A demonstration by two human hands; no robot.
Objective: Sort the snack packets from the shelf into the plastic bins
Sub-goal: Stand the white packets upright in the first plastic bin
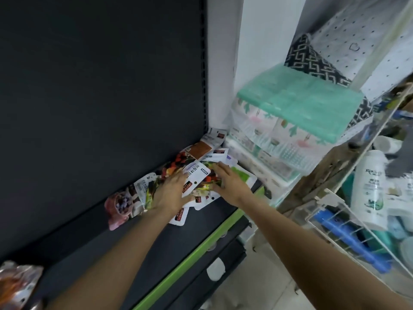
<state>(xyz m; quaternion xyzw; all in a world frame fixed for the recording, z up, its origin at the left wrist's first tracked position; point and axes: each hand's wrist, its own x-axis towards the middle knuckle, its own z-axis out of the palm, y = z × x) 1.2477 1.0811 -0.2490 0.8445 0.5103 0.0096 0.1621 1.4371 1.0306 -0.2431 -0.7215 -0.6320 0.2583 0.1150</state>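
A heap of snack packets [202, 153] lies at the right end of the dark shelf [125, 242], against the black back panel. My left hand [171, 192] rests flat on the left side of the heap, fingers spread over a white packet [196, 175]. My right hand [230, 183] presses on the heap's right side, over a green-and-white packet [242, 176]. Both hands bracket the white packet between them; whether either hand grips it is unclear. A pink packet [119, 205] lies further left, and another packet [15, 285] sits at the shelf's near left end.
Stacked clear plastic bins [263, 153] with a teal lid [297, 99] stand right of the shelf. A wire rack [348, 231] at the right holds a white bottle [369, 186] and blue items. The shelf has a green front edge [201, 249].
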